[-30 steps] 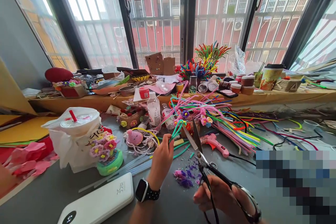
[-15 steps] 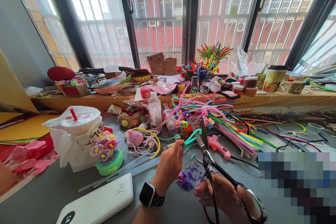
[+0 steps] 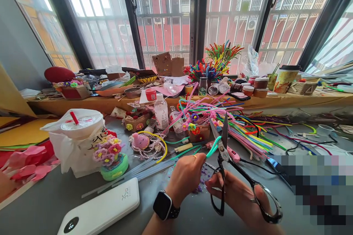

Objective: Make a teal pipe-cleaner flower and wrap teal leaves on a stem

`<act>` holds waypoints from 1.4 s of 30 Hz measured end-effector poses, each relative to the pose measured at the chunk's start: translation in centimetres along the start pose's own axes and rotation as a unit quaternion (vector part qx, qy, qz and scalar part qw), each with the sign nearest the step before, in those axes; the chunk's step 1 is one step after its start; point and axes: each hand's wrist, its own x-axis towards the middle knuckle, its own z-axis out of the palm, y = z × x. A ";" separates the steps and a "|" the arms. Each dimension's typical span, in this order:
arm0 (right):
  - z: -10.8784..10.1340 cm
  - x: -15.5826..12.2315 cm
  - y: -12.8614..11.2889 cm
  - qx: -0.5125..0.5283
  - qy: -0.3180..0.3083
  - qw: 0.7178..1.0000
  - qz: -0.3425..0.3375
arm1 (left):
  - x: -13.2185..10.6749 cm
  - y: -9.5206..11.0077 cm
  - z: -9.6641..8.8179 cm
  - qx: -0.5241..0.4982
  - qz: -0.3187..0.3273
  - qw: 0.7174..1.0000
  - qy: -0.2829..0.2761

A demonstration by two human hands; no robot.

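Between the fingertips of my left hand (image 3: 186, 174) is a looped teal pipe cleaner (image 3: 213, 147), its bend pointing up and to the right. A smartwatch is on that wrist. My right hand (image 3: 237, 194) has its fingers through the handles of black-handled scissors (image 3: 223, 150). The scissor blades stand apart and point upward, with the teal loop against them near the pivot; whether it lies between the blades I cannot tell. Purple scraps (image 3: 202, 181) lie on the table, partly hidden behind my hands. A pink glue gun (image 3: 234, 154) lies just behind the scissors.
A white power bank (image 3: 103, 205) and a bagged drink cup (image 3: 79, 143) stand at the left, beside a crocheted flower pot (image 3: 113, 159). Behind my hands are bottles (image 3: 161, 114), a beaded string (image 3: 151, 148) and a heap of coloured pipe cleaners (image 3: 242, 128). Jars line the sill.
My left hand has moved right with the teal pipe cleaner. The scissors have opened wider and swung more upright, with their blades now by the loop. The camera view has shifted slightly.
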 end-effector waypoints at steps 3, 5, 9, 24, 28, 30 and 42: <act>-0.3 0.0 0.3 -0.002 0.002 1.000 -0.001 | 0.0 0.3 0.0 0.006 0.010 1.000 0.005; -0.7 0.1 0.7 -0.001 -0.005 1.000 0.000 | 0.0 0.4 -0.2 0.007 0.012 1.000 0.009; -1.1 0.3 1.0 0.016 -0.010 1.000 0.005 | 0.0 0.3 -0.2 0.008 0.016 1.000 0.001; -1.0 -0.1 0.7 0.007 -0.004 1.000 -0.018 | 0.2 -0.1 -0.4 0.009 -0.005 1.000 -0.019; -1.5 -0.2 1.1 -0.021 0.047 0.998 -0.020 | 0.1 -0.1 -0.3 0.016 -0.002 1.000 -0.022; -2.1 -0.2 1.5 -0.065 0.094 0.993 -0.006 | 0.0 -0.2 -0.1 0.017 0.000 1.000 -0.023; -3.2 -1.9 -2.9 -0.451 0.207 0.867 0.043 | 0.1 -2.2 -0.9 0.014 -0.065 0.998 -0.011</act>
